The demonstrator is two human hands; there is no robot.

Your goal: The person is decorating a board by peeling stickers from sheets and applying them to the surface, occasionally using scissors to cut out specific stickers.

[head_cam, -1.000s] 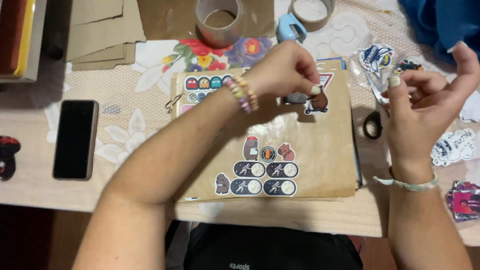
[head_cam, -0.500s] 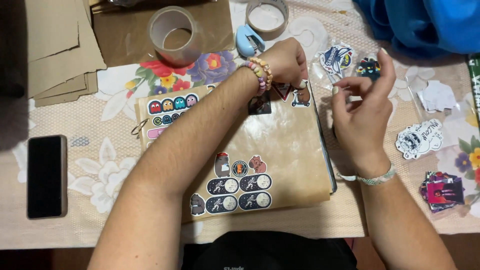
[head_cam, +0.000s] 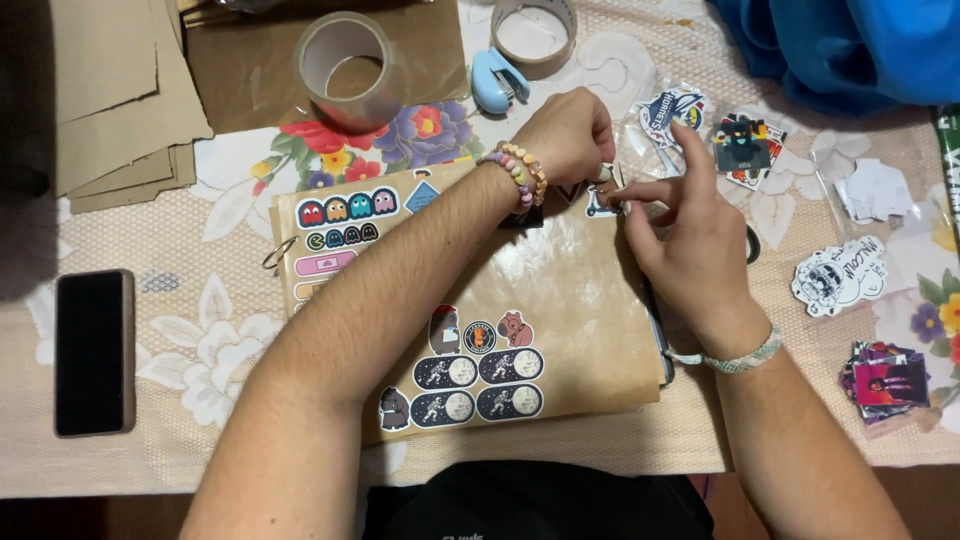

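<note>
At twelve o'clock on the brown paper-covered book (head_cam: 560, 300), our two hands meet over a small sticker (head_cam: 603, 200) lying at the book's top edge. Our left hand (head_cam: 567, 135), with a beaded bracelet (head_cam: 520, 175) on its wrist, is curled almost closed, fingertips pinching down on the sticker. Our right hand (head_cam: 690, 235) comes in from three o'clock, half open, its forefinger stretched out to touch the same sticker while the other fingers stay loose. Toward eleven o'clock of the hands stand a roll of clear tape (head_cam: 345, 70) and a small blue stapler (head_cam: 497, 80); loose stickers (head_cam: 840, 275) lie at three o'clock, and a dark phone (head_cam: 93, 350) rests far off at nine o'clock.
</note>
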